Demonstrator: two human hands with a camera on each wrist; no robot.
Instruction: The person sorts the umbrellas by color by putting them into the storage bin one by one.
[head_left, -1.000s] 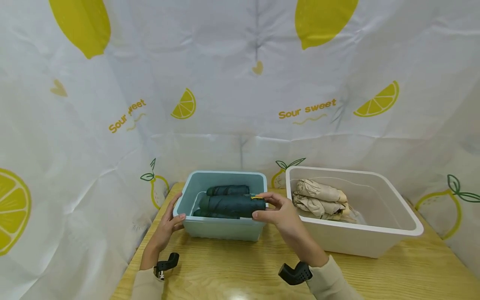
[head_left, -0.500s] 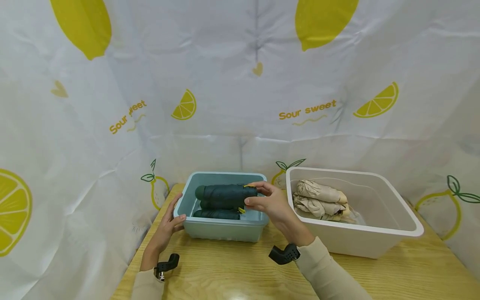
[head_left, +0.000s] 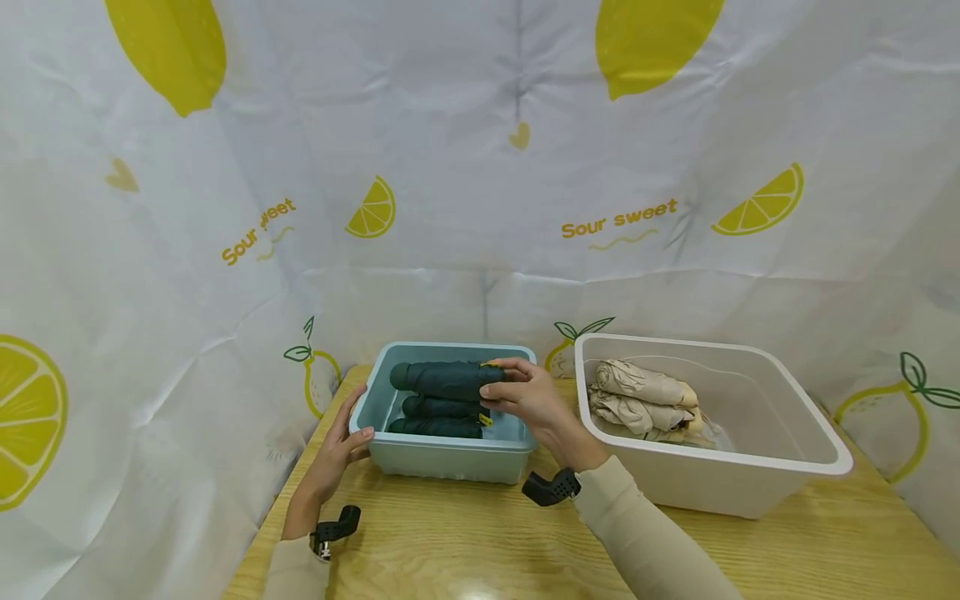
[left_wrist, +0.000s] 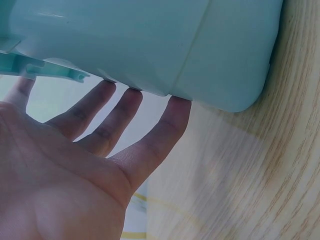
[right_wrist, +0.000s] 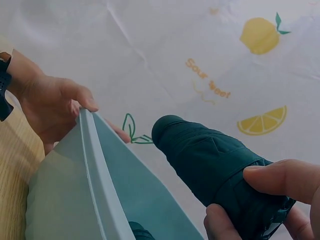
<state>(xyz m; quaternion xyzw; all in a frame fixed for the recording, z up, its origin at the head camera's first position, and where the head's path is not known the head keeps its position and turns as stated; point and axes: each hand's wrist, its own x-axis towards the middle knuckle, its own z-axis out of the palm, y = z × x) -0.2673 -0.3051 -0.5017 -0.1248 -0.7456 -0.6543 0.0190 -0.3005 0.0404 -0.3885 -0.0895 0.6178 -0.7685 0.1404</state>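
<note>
A dark green folded umbrella point(head_left: 442, 379) is pinched at its right end by my right hand point(head_left: 528, 404). It lies level at the height of the blue bin's opening, its rounded end to the left. Two more dark green folded umbrellas, a middle one point(head_left: 435, 407) and a front one point(head_left: 435, 427), lie inside the blue bin point(head_left: 450, 462). My left hand point(head_left: 333, 454) touches the bin's left front corner, thumb at the rim. In the left wrist view its nearly straight fingers point(left_wrist: 172, 120) rest against the outer wall.
A larger white bin point(head_left: 712, 483) stands to the right with several beige rolled umbrellas point(head_left: 641, 396) at its left end. Both bins stand on a wooden table point(head_left: 450, 542). A white lemon-print curtain point(head_left: 480, 208) hangs behind and along the sides.
My right hand has carried the umbrella left and toward the back of the blue bin, raising it off the others and uncovering the middle umbrella and a yellow tag. My left hand stays put.
</note>
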